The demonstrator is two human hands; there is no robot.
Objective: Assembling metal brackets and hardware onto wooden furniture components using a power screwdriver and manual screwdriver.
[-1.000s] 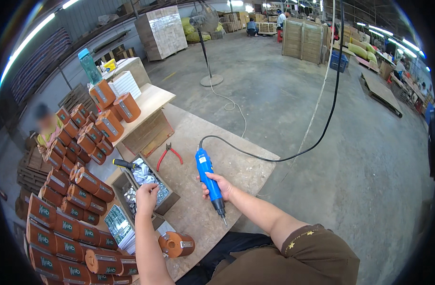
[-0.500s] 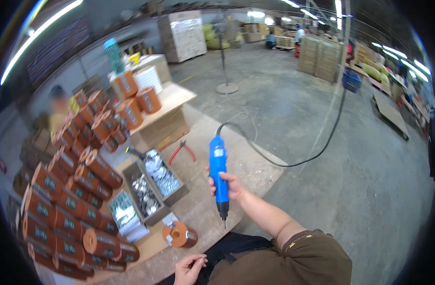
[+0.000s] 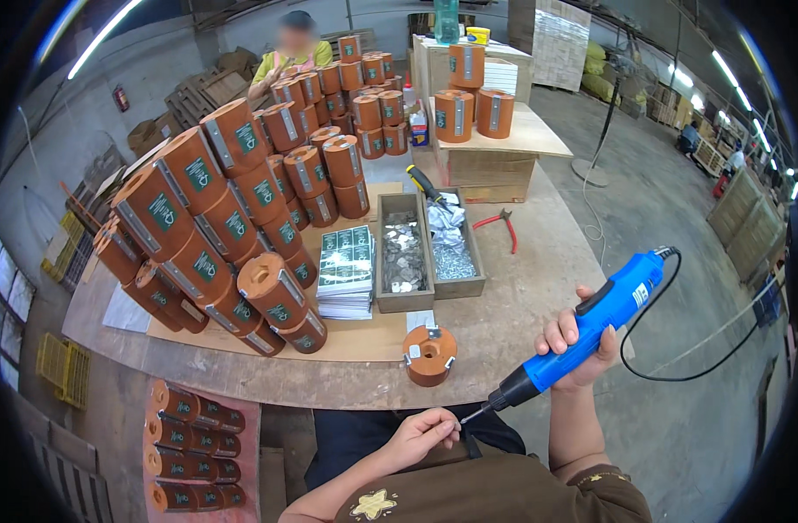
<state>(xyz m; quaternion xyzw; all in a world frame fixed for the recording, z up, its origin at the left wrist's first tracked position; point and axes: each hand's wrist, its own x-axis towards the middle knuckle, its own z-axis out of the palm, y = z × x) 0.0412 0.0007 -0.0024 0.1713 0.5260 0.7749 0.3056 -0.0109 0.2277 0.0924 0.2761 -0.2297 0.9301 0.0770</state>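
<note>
My right hand (image 3: 580, 349) grips a blue electric screwdriver (image 3: 595, 318), its bit slanting down to the left. My left hand (image 3: 425, 434) is pinched at the bit's tip, in front of my lap, apparently on a small screw that is too small to make out. On the table edge just above stands a single orange cylinder (image 3: 429, 354) with metal brackets on its top face. Behind it lies a wooden two-compartment tray (image 3: 429, 292) holding small metal parts and screws.
A big pile of orange cylinders (image 3: 225, 227) fills the table's left. A stack of green label sheets (image 3: 347, 266) lies beside the tray, red pliers (image 3: 501, 225) to its right. More cylinders (image 3: 194, 444) lie on the floor. Another person (image 3: 290, 52) sits at the far side.
The view has swung down and left onto the table. My left hand has come from the parts tray to the screwdriver's tip. The screwdriver has tilted from upright to slanted.
</note>
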